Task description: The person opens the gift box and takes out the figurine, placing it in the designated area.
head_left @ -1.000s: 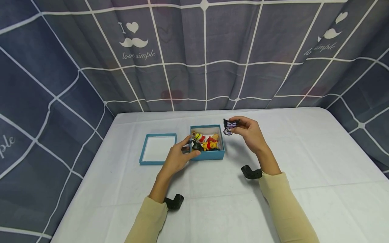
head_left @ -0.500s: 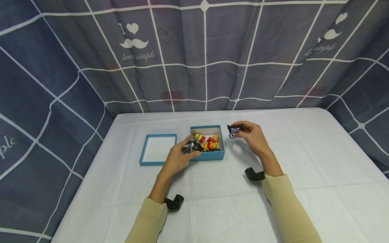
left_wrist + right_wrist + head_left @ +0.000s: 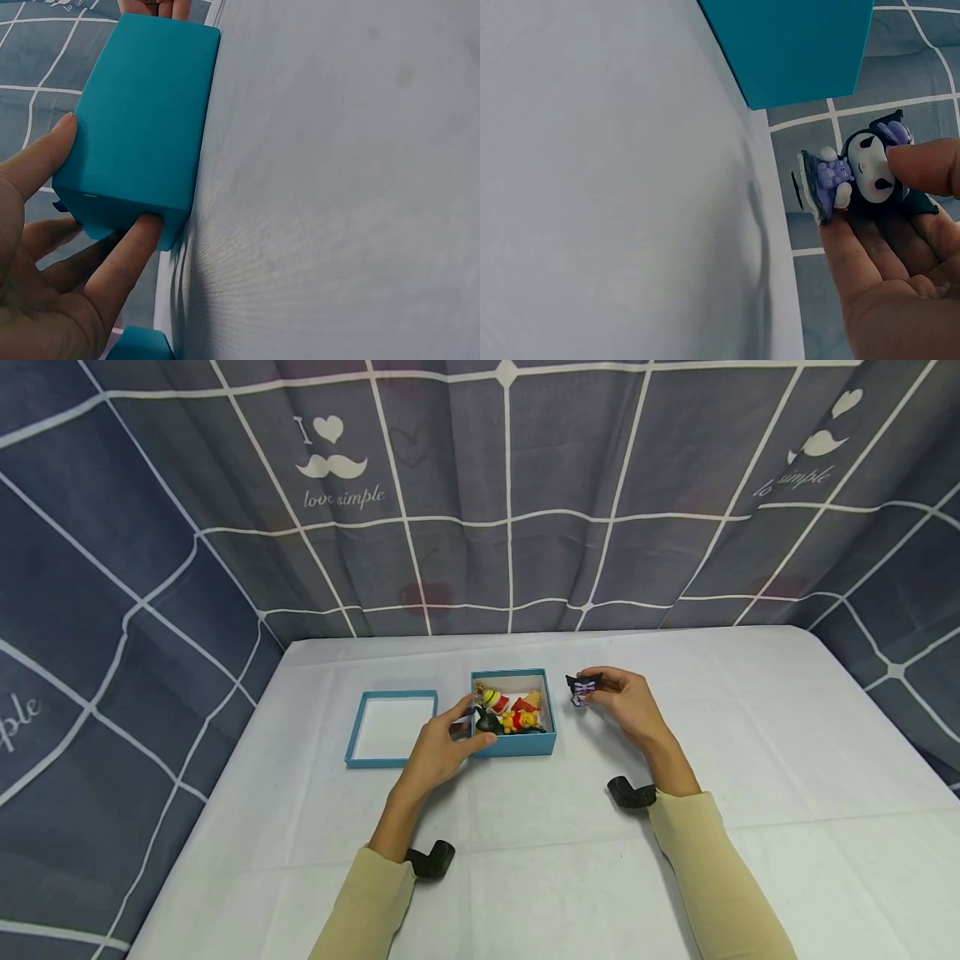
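Observation:
My left hand [image 3: 437, 747] grips the near left corner of an open blue box [image 3: 517, 745], thumb on the front wall and fingers at the left side. Inside the box lie several toy figurines [image 3: 519, 720], among them yellow bears in red and a black one. To the box's right, my right hand [image 3: 630, 703] pinches a small figurine [image 3: 870, 169] with a black hood, white face and purple bow. The right wrist view shows it lying sideways between thumb and fingers, above the table. In the left wrist view the box's blue wall [image 3: 146, 112] hides the contents.
The blue-rimmed lid [image 3: 390, 763] lies on the white-covered table [image 3: 525, 860] left of the box, white inside up. Behind the table hangs a grey checked curtain [image 3: 450, 560], and similar cloth covers both sides.
My right hand has carried the black-hooded figurine a little to the right and towards me, away from the box. The left hand and the box look still.

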`<state>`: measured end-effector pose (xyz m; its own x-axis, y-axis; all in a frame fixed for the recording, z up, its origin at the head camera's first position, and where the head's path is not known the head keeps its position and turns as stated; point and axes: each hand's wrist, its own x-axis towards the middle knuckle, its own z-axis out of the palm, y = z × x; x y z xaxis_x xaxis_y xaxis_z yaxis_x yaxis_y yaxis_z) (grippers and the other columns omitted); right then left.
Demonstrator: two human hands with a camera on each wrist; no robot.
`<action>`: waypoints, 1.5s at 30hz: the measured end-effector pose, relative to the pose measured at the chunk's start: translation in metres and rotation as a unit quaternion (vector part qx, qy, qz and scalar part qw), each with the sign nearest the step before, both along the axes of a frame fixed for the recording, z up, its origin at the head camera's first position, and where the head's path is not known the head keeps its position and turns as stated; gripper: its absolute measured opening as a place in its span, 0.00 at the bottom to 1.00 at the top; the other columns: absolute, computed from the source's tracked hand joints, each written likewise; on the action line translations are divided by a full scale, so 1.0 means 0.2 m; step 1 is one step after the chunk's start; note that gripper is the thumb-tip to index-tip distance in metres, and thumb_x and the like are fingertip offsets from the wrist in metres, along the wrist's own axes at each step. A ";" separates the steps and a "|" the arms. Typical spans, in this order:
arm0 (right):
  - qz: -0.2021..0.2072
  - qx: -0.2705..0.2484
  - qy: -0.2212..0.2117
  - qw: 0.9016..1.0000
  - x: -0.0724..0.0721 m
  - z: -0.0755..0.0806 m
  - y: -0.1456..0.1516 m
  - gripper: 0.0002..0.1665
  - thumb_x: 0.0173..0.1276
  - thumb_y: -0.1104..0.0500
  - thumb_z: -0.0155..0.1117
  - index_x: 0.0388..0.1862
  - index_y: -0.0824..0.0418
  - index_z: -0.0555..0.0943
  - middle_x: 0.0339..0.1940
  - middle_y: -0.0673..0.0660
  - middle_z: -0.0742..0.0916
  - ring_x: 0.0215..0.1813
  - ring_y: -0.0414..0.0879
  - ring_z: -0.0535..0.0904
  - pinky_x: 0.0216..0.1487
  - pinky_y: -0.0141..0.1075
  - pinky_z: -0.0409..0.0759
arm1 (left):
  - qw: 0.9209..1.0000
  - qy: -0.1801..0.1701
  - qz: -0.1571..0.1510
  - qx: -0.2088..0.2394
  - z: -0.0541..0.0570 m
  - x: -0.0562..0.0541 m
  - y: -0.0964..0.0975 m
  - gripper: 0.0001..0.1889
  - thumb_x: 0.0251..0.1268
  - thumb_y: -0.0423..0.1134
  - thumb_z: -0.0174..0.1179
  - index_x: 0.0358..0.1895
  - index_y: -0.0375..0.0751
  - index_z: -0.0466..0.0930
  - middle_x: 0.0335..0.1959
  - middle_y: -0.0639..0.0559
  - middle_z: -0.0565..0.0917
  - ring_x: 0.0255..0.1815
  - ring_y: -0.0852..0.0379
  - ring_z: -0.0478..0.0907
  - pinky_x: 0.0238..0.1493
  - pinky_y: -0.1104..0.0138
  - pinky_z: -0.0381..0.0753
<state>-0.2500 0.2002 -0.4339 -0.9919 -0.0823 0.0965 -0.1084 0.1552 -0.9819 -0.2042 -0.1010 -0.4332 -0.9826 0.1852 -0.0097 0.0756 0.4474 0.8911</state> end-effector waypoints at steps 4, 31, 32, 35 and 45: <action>-0.001 0.008 0.003 1.000 0.00 -0.01 0.00 0.22 0.63 0.76 0.59 0.58 0.76 0.78 0.55 0.73 0.81 0.47 0.41 0.79 0.45 0.26 0.76 | 1.000 -0.003 0.001 -0.001 0.00 0.00 0.00 0.41 0.60 0.47 0.72 0.75 0.46 0.63 0.68 0.40 0.72 0.62 0.46 0.75 0.49 0.57 0.82; -0.005 0.028 -0.033 0.999 -0.01 -0.05 -0.01 0.24 0.65 0.75 0.59 0.61 0.75 0.74 0.60 0.71 0.79 0.55 0.45 0.77 0.50 0.24 0.74 | 1.000 0.008 -0.010 -0.007 0.01 0.00 0.00 0.41 0.61 0.46 0.70 0.76 0.43 0.61 0.68 0.38 0.71 0.63 0.44 0.75 0.50 0.56 0.81; -0.006 0.026 -0.035 0.999 -0.01 -0.05 0.00 0.24 0.66 0.75 0.58 0.61 0.75 0.74 0.60 0.72 0.79 0.55 0.45 0.77 0.50 0.24 0.74 | 1.000 0.008 -0.011 -0.008 0.01 0.00 0.00 0.41 0.62 0.46 0.70 0.76 0.43 0.61 0.68 0.38 0.71 0.63 0.44 0.75 0.51 0.55 0.81; -0.006 0.018 -0.042 0.999 -0.02 -0.05 0.00 0.24 0.66 0.74 0.58 0.62 0.75 0.73 0.60 0.72 0.78 0.55 0.44 0.76 0.50 0.25 0.73 | 1.000 0.006 -0.009 -0.008 0.01 -0.01 0.00 0.41 0.61 0.47 0.70 0.76 0.44 0.62 0.68 0.39 0.71 0.63 0.45 0.75 0.51 0.55 0.81; 0.001 0.018 -0.065 0.998 -0.02 -0.06 0.01 0.25 0.68 0.72 0.56 0.64 0.74 0.71 0.61 0.70 0.77 0.53 0.42 0.75 0.51 0.26 0.72 | 1.000 0.009 -0.016 -0.006 0.00 -0.01 -0.01 0.42 0.61 0.47 0.71 0.76 0.43 0.62 0.68 0.39 0.71 0.62 0.44 0.75 0.50 0.55 0.81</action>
